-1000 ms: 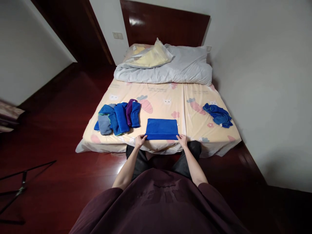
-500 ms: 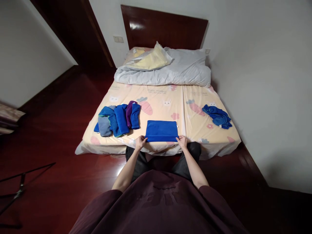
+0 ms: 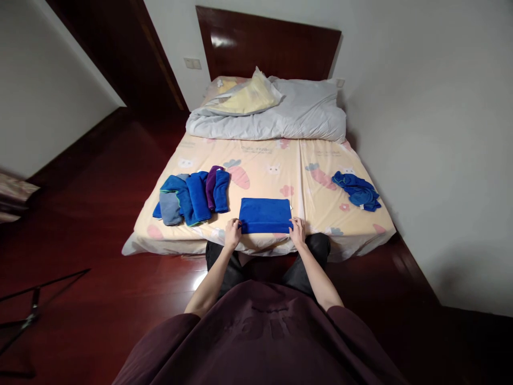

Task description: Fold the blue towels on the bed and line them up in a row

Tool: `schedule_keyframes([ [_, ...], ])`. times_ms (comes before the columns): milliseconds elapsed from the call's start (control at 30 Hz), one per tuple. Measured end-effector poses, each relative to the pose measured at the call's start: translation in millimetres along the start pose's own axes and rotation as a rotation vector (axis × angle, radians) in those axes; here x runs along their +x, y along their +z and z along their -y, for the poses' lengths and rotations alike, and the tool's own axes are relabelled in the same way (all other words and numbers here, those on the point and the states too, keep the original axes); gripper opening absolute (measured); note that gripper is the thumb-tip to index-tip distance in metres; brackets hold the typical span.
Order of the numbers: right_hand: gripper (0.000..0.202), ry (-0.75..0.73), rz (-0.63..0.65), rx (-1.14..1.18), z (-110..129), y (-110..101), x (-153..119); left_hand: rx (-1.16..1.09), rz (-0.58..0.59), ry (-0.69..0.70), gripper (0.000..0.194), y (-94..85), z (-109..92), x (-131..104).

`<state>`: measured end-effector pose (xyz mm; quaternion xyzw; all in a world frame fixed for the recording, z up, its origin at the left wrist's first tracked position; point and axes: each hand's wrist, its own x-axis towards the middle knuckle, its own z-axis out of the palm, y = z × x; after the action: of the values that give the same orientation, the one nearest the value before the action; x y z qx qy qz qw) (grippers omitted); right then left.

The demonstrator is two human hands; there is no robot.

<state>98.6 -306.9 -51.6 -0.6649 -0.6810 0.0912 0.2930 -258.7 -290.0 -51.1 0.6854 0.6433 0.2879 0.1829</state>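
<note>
Left hand point(image 3: 233, 233) and right hand point(image 3: 297, 233) pinch the cloth point(image 3: 265, 212) at its near corners; likely soft, light, best held there.

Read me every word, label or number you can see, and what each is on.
"Cute", perhaps: start of the left caption on the bedsheet; the rest, and the right caption, are too blurred.
Shirt: large lettering, unreadable.
White tag on the crumpled blue cloth: too small to read.
</note>
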Motion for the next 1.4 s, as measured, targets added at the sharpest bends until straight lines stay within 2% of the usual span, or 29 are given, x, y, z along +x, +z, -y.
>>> schedule_keyframes([
  [67,0.05,-0.116,0.106,-0.02,1,-2,-2,0.029,0.088,0.106,0.038,2.7,-1,-2],
  [167,0.059,-0.201,0.223,-0.015,0,-2,-8,0.028,0.2,0.156,0.054,7.3,1,-6],
  [400,0.056,-0.224,0.259,0.074,-7,-9,-12,0.014,0.278,0.183,0.065,11.4,14,-13],
  [567,0.058,-0.148,0.283,0.074,-5,-11,-2,0.057,0.284,0.161,0.077,16.3,10,-8],
  [800,0.064,0.009,0.256,-0.037,5,-1,7,0.171,0.245,0.116,0.069,24.1,-6,-3],
  [1033,0.065,0.05,0.245,-0.001,6,-7,6,0.154,0.303,0.143,0.062,4.4,-5,2],
  [1200,0.061,0.031,0.263,-0.013,1,-10,-5,0.176,0.33,0.159,0.066,-5.1,-4,-9],
  [1300,0.056,0.027,0.261,0.06,-4,-12,-11,0.168,0.361,0.129,0.065,-10.2,-1,-16],
  [1400,0.051,0.035,0.259,0.241,-10,-15,-12,0.03,0.349,0.033,0.06,-14.0,6,-17],
])
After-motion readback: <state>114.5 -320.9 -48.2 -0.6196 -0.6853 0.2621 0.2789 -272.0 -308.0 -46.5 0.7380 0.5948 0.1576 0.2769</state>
